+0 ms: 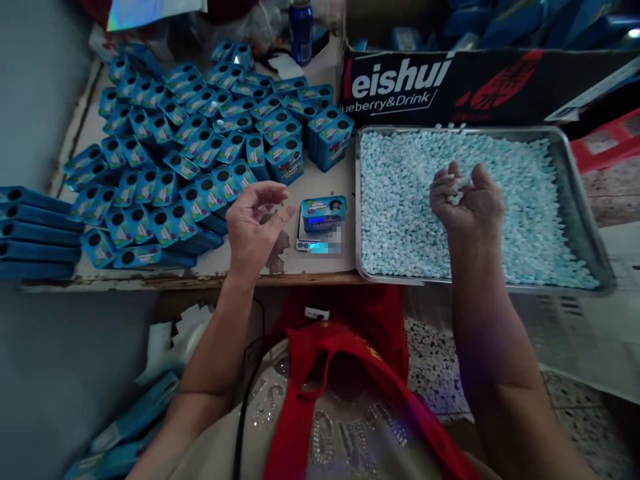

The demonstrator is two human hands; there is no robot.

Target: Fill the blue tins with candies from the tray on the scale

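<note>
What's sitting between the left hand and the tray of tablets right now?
In the head view, a small blue tin on a pocket scale sits between the left hand and the metal tray of pale blue tablets; otherwise bare tabletop.

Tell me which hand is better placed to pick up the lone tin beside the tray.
Left, probably: the left hand looks empty and is beside the tin; the right hand holds candies over the tray.

Single view here, worn on the head, tipped forward and down onto the surface (320, 263). It's close in: the tray (575, 193) sits right of centre, the box (450, 87) behind the tray reaches the top edge, and the wearer's chest (325, 413) lies below it.
</note>
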